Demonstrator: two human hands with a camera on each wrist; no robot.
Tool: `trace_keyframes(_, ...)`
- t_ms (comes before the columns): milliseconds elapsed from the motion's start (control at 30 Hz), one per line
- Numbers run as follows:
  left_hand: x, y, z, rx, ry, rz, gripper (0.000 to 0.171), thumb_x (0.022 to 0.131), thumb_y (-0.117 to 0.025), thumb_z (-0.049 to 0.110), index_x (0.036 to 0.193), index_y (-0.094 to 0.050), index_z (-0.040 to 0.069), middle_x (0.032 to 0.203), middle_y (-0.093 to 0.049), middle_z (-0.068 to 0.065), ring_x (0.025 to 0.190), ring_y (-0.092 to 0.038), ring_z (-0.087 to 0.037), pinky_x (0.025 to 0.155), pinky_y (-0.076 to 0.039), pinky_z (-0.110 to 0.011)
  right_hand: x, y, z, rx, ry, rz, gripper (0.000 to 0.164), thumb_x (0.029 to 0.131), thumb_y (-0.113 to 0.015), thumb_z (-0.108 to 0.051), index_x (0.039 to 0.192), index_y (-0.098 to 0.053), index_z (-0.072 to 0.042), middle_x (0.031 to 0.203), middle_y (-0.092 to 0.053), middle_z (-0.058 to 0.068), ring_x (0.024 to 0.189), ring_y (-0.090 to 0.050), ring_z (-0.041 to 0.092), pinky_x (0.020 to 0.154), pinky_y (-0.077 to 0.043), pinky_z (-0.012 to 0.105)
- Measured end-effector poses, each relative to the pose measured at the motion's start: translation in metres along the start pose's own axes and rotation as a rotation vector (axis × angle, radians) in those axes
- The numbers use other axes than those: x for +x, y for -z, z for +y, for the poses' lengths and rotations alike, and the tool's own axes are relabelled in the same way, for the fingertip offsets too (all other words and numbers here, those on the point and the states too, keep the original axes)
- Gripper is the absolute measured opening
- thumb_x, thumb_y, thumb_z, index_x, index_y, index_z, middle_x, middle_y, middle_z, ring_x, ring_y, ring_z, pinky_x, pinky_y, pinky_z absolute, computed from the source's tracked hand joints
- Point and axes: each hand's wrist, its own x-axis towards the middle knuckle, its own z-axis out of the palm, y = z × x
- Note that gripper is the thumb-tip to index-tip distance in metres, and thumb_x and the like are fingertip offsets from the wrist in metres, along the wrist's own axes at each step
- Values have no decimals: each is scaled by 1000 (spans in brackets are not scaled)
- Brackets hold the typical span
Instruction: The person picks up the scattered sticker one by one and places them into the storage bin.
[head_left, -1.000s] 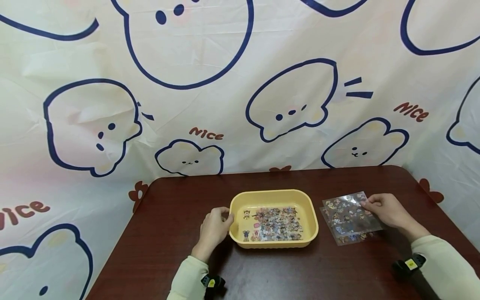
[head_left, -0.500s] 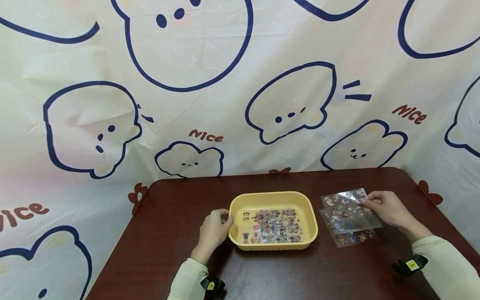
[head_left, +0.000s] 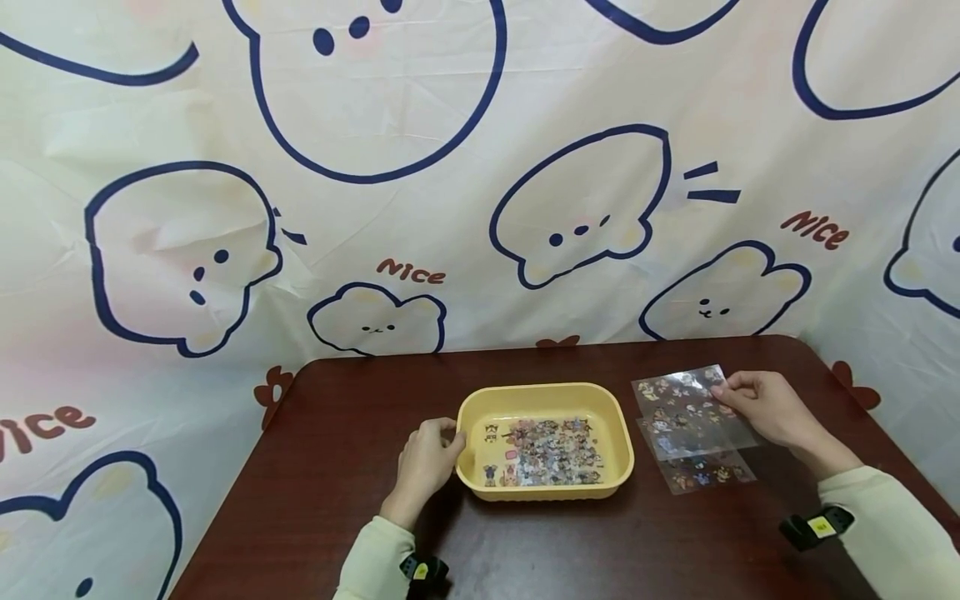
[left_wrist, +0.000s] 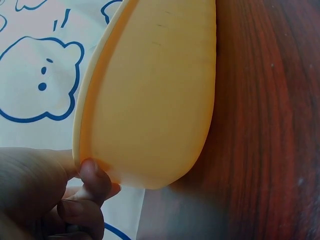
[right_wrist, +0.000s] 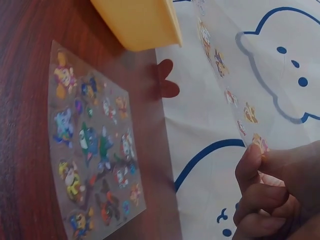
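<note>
At the left end of a yellow plastic tray (head_left: pixel 540 492), my left hand (head_left: pixel 426 458) pinches the rim between thumb and fingers. In the left wrist view the thumb and curled fingers (left_wrist: pixel 95 177) meet at the tray's edge. Transparent sheets of small cartoon stickers (head_left: pixel 558 452) lie inside it. To the right, my right hand (head_left: pixel 768 408) pinches one clear sticker sheet (head_left: pixel 684 408) by its right edge. The right wrist view shows this sheet raised off the table, seen nearly edge-on. Beneath it, partly covered, another sticker sheet (right_wrist: pixel 95 145) lies flat on the table.
Everything stands on a dark reddish-brown table (head_left: pixel 352 500) with rounded far corners. A white cloth (head_left: pixel 465 208) with blue-outlined cartoon animals hangs behind and at the sides. Black bands with yellow-marked devices (head_left: pixel 817 527) sit on both wrists.
The right hand has moved slightly up and to the left with its sticker sheet, uncovering more of the sheet below. The left hand and the tray stay in place.
</note>
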Motion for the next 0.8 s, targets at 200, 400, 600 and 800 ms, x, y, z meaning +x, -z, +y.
trace_keyframes(200, 0, 1, 0, -6, -4, -6, 31, 96, -65, 27, 119, -72, 7, 67, -69, 5, 54, -57, -9, 60, -44, -32, 1, 0, -9, 9, 9, 2, 33, 105, -54, -23, 93, -64, 5, 58, -56, 2, 45, -30, 5, 42, -28, 26)
trace_keyframes(400, 0, 2, 2, -3, 1, -11, 31, 96, -65, 27, 119, -72, 7, 66, -68, 5, 53, -56, -9, 59, -43, -32, 2, -1, -17, 3, 19, -3, 32, 105, -56, -24, 95, -64, 5, 54, -46, -4, 45, -33, 6, 42, -29, 27)
trace_keyframes(600, 0, 2, 1, -3, 4, -13, 30, 96, -65, 26, 118, -73, 7, 64, -67, 6, 52, -56, -9, 58, -43, -31, 3, -3, -23, 9, 14, -15, 33, 105, -56, -26, 96, -65, 5, 53, -40, -7, 45, -32, 6, 42, -29, 26)
trace_keyframes(800, 0, 2, 2, 3, 3, -1, 29, 95, -66, 26, 116, -73, 8, 68, -69, 5, 56, -58, -9, 58, -44, -32, 2, -7, -27, 43, -6, -36, 35, 105, -55, -27, 99, -65, 6, 53, -42, -7, 44, -34, 6, 41, -31, 27)
